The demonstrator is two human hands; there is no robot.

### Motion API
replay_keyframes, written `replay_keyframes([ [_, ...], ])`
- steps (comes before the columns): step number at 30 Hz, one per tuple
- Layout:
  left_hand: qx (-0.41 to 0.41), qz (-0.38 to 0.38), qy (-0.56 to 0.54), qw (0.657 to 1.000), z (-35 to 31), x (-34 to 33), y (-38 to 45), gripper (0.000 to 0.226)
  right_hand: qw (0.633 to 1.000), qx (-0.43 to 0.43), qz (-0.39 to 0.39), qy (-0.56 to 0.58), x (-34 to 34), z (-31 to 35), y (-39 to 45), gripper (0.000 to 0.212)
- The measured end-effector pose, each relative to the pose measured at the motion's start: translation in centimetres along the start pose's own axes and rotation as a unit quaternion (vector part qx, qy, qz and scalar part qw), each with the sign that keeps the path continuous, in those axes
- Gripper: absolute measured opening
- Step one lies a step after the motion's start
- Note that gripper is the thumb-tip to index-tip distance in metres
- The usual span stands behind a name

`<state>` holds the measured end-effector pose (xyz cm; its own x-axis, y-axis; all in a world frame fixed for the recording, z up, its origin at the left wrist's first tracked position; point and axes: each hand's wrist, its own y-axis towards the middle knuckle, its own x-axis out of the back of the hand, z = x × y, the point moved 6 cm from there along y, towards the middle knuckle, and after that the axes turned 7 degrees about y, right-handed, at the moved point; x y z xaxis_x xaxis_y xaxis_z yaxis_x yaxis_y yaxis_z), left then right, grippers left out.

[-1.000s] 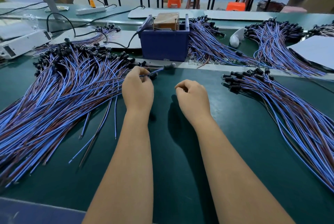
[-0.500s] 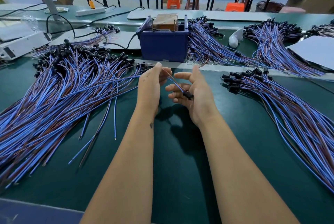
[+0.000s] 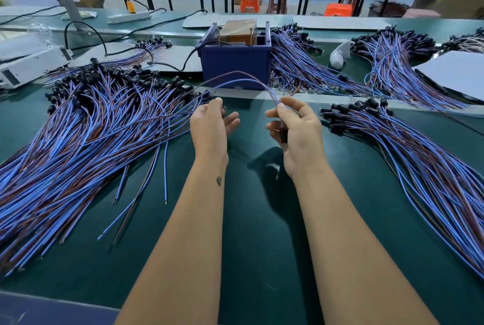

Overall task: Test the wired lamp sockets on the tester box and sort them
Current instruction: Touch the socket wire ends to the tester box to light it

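We're mid-pick: right hand (image 3: pixel 298 133) pinches one socket (image 3: pixel 283 136) by its wires (image 3: pixel 243 79), centre frame. Left hand (image 3: pixel 209 125) hangs with fingers loose and apart, holding nothing we can see. Tester box (image 3: pixel 235 67) sits upper centre. Next, probably bring the lead ends to the box, then drop it on the right pile (image 3: pixel 419 157).

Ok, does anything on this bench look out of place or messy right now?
Mostly orderly. A few loose wires have strayed from the big left pile onto the bare green mat, lying apart with their stripped ends showing. The right hand pinches one socket lead, which arches toward the left hand.
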<state>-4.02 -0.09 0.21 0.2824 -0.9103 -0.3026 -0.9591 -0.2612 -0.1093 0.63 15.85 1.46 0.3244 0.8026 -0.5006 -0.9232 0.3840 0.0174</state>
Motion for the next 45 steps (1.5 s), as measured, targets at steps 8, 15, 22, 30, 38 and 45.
replay_keyframes([
  [8, 0.024, 0.040, -0.059, 0.997, -0.4, -0.6, 0.0, 0.026, 0.922, -0.030, 0.201, -0.330, -3.1, -2.4, -1.5, 0.018],
  [15, 0.020, 0.060, -0.131, 0.989, -0.7, -0.5, 0.0, 0.016, 0.914, -0.045, 0.250, -0.315, -3.0, -2.2, -1.8, 0.016],
  [22, 0.048, 0.077, -0.042, 0.995, 0.1, -1.2, 0.0, 0.016, 0.921, -0.038, 0.235, -0.307, -2.9, -1.9, -1.7, 0.035],
  [30, 0.185, 0.094, -0.202, 0.957, 1.4, -2.5, -1.3, 0.028, 0.910, -0.053, 0.248, -0.327, -3.2, -2.2, -2.1, 0.030],
  [38, 0.126, 0.115, -0.200, 0.965, 0.4, -1.7, -0.2, 0.022, 0.914, -0.036, 0.265, -0.306, -3.4, -2.1, -1.9, 0.030],
  [45, 0.004, 0.193, 0.030, 0.981, 0.4, -3.4, -1.6, 0.022, 0.970, 0.005, 0.138, -0.198, -2.4, -1.5, -0.8, 0.026],
])
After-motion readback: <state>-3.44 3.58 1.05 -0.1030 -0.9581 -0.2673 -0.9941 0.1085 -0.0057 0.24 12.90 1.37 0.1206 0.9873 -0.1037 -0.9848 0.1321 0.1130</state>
